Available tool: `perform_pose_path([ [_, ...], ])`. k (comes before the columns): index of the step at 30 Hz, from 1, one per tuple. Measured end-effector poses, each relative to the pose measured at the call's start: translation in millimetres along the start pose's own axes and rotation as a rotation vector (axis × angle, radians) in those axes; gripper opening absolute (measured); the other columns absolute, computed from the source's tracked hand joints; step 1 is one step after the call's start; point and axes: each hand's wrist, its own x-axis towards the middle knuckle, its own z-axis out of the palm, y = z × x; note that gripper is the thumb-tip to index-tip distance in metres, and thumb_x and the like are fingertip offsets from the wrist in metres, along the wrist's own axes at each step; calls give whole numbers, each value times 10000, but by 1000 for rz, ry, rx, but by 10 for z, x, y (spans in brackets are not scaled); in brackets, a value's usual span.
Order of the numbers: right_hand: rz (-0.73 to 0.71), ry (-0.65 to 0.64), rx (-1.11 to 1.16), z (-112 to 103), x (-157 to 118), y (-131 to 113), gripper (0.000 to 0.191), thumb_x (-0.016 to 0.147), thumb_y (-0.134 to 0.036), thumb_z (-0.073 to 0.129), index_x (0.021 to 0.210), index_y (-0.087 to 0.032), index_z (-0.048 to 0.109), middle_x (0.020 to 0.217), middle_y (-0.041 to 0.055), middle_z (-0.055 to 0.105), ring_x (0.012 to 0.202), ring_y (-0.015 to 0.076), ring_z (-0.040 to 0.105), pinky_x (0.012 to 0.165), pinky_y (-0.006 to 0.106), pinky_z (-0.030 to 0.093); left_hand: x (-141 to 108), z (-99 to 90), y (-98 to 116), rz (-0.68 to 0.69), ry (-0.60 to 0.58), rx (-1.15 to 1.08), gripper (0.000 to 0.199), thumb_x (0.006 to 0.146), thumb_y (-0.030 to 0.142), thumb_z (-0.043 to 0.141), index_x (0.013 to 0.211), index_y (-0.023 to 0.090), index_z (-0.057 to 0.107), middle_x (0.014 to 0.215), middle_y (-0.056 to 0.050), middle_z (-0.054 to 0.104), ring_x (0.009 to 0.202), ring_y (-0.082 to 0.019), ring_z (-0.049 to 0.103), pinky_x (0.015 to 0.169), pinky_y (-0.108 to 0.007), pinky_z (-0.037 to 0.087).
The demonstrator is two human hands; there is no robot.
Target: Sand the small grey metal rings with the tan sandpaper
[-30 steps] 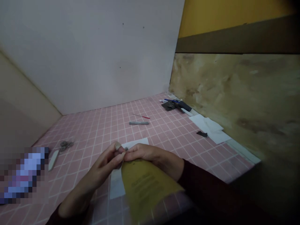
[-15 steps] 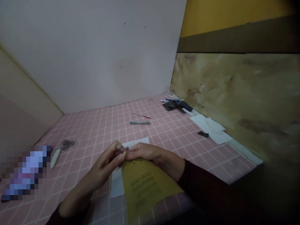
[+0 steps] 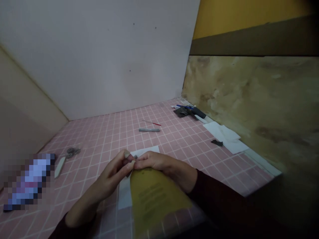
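Note:
A yellow sheet [image 3: 152, 196] with dark printed lines, which looks like the back of sandpaper, slopes from my fingers toward my body. At its top left corner my left hand [image 3: 117, 171] is closed in a pinch. My right hand [image 3: 156, 161] grips the top edge, its fingertips meeting those of the left. A small grey bit [image 3: 135, 156] shows between the fingertips; what it belongs to is unclear. Beneath the hands lies a white paper [image 3: 124, 192], partly covered by them and the yellow sheet.
Farther back on the pink tiled table [image 3: 107, 132] lie a grey rod [image 3: 149, 130] and a thin red-ended tool [image 3: 156, 124]. Scissors [image 3: 72, 151] and a white strip [image 3: 59, 167] are at left. Papers [image 3: 225, 135], a dark scrap [image 3: 216, 142] and dark items [image 3: 185, 112] line the right edge.
The yellow sheet's lower part has shifted slightly. Both hands keep almost the same pinch, and the grey bit by the fingertips shows a little more. The view has moved very slightly.

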Motion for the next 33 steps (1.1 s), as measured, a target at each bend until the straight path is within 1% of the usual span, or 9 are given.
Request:
perform_pose_path([
  [3,-164,286,-423,-18,66,31,253,800,-281,694,622,-154,567,586,-53,447,592,91,427,576,235,303,68,-7,-66,-84,-72,-72,270,959,448,566,885,201,485,705,51,353,601,-106,289,547,-238,263],
  [5,-234,384,-612,-35,118,59,265,804,-260,694,602,-150,562,588,-52,453,619,93,436,582,234,285,107,-4,-98,-120,-75,-86,301,955,457,564,842,200,458,680,63,312,576,-101,241,524,-239,220],
  [9,-214,382,-667,-50,152,87,282,839,-283,651,610,-153,551,594,-49,458,610,92,441,564,231,282,115,1,-99,-94,-22,56,291,965,463,540,855,201,472,701,49,360,607,-115,293,546,-244,254],
  [17,-198,317,-624,-92,134,81,295,821,-304,667,597,-158,542,586,-48,444,605,93,415,552,237,271,75,-60,-54,-67,-77,210,268,982,441,515,870,197,524,779,15,436,699,-142,396,635,-267,354],
  [20,-118,193,-307,-78,98,56,293,802,-358,702,634,-165,558,597,-48,452,576,90,407,541,232,300,39,-51,-2,-13,-50,150,214,989,414,516,954,205,545,859,-8,480,781,-158,443,701,-284,395],
  [23,25,-5,121,-21,34,15,198,815,-364,675,770,-176,632,716,-9,564,629,115,510,596,241,406,10,-34,27,58,-2,76,166,990,384,527,1017,221,544,923,-21,502,831,-165,463,736,-288,410],
  [25,50,-35,195,0,18,6,171,825,-351,658,809,-181,656,763,6,593,664,123,542,627,247,433,17,-32,8,50,15,36,170,980,387,550,1002,218,549,919,-20,505,824,-162,463,723,-280,403],
  [31,-239,275,-419,-72,106,58,375,775,-383,740,563,-160,525,552,-61,375,563,80,357,522,235,244,80,-53,-103,-152,-54,-212,288,923,470,615,951,195,534,724,39,380,601,-104,305,547,-228,262],
  [33,-234,274,-395,-69,103,56,379,760,-390,750,565,-163,517,554,-61,382,563,81,360,525,235,252,62,-45,-85,-111,-36,-188,270,931,457,612,955,200,534,730,34,397,618,-109,332,558,-229,287],
])
